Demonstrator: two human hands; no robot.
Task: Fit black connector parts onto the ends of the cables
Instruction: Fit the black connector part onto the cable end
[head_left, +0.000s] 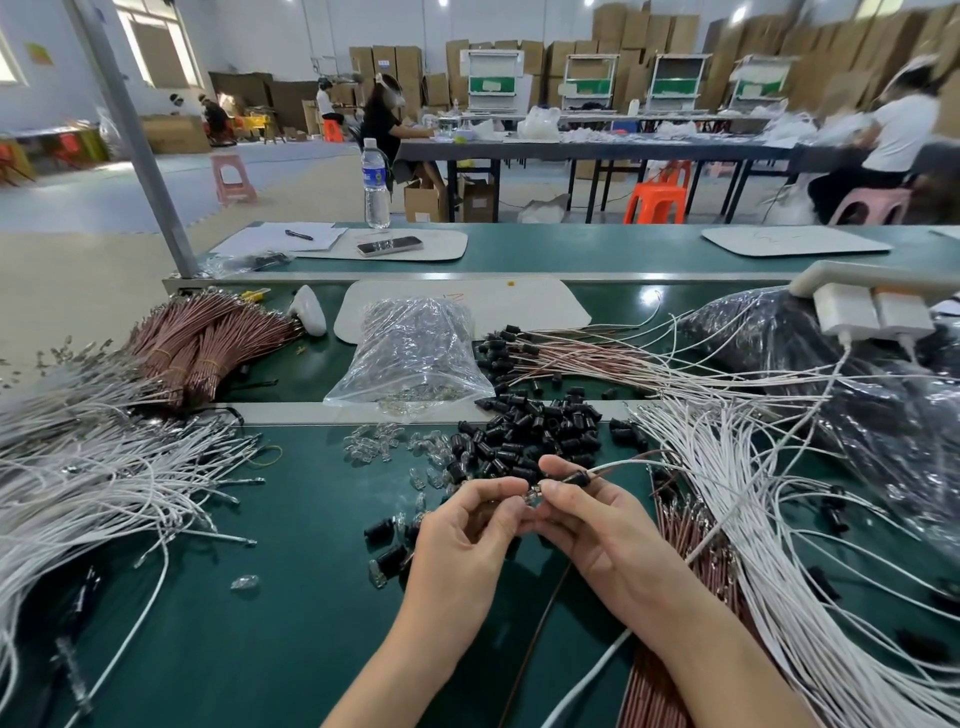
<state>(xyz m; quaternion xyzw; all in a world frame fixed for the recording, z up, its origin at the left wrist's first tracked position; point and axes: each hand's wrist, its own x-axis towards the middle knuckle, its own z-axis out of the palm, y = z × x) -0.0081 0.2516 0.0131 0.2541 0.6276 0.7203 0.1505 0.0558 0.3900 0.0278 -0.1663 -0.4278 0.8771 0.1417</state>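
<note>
We're mid-fit, by the look of it: our right hand (597, 525) is pinching one black connector (578, 478) betw. thumb and forefinger, just right of frame centre, w/ a white cable (618, 462) and a brown cable (657, 453) running out of its far end toward the right. Our left hand (467, 535) is meeting it fingertip to fingertip, thumb and forefinger pinching a small clear piece (532, 493) at the connector's near mouth. It's prob. a glass bulb, but too small to be sure. We're not able to tell whether the cable ends are sitting fully inside, as fingers are covering the joint.

Next move, as we're judging it: pushing the two together straight along the connector's axis, w/ the right-hand pinch firm so the body isn't twisting, and feeling for it to seat.

Pose: both forearms are angling in from the bottom edge, palms turned inward, hands hovering above the green mat (260, 623), other fingers loosely curled. The pile of black connector parts (524, 436) is lying just above the hands, centre frame, and loose white cables (727, 493) are fanning out at right
</note>
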